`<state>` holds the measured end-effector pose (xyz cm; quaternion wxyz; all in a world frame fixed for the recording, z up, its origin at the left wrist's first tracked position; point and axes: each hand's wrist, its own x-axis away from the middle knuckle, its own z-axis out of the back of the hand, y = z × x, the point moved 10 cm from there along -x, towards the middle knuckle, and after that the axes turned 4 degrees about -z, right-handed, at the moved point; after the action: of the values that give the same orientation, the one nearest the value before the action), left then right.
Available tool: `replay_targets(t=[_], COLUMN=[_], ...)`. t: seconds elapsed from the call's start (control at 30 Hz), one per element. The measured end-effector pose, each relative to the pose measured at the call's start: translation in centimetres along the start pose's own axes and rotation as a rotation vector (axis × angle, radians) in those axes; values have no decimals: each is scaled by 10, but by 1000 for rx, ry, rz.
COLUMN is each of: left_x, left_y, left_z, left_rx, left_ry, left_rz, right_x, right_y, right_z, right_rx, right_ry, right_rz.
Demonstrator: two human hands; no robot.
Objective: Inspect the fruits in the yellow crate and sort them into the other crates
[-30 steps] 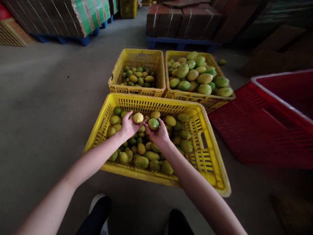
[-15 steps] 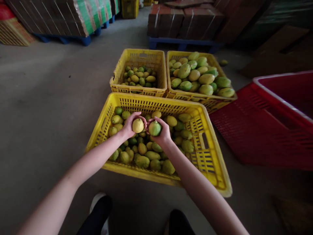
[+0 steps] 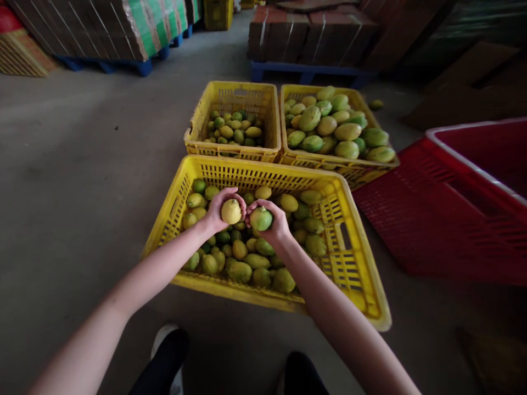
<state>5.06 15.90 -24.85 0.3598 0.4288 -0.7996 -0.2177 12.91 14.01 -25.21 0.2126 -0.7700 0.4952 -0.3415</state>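
Over the near yellow crate (image 3: 364, 280), my left hand (image 3: 216, 212) is closed around a yellow lemon (image 3: 231, 212), its stem end facing up. Beside it, my right hand (image 3: 278, 224) curls around a greener lemon (image 3: 261, 219) with a knobbly tip on top. The fingers of both hands come close together between the two fruits. Below them lie many loose lemons (image 3: 239, 250), green to yellow, spread over the crate's floor. My forearms hide some of the fruit.
Behind stand two more yellow crates: the left crate (image 3: 201, 118) holds small green and yellow fruit, the right crate (image 3: 337, 163) is heaped with larger ones. A tilted red crate (image 3: 415, 214) is at the right. Stacked cartons (image 3: 280, 41) rest on a blue pallet (image 3: 304, 72).
Hardly anything differs. The green lemon in my right hand has turned slightly, and the fingers have shifted a little around it. My left hand keeps its hold on the yellow lemon.
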Motion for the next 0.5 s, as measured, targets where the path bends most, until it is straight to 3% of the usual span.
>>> replay_targets(t=[0.2,0.33,0.5], left_x=[2,6,7], left_y=[-3,-4,-2], left_z=[-1,3,7], left_rx=[42,190,385], left_ry=[15,123,192], left_rz=[36,40,-12], right_x=[1,0,-2], right_y=[-2,1,-7], right_z=[-3,5,20], right_rx=[7,-87,-181], right_ry=[-23,39,156], right_rz=[13,-37,62])
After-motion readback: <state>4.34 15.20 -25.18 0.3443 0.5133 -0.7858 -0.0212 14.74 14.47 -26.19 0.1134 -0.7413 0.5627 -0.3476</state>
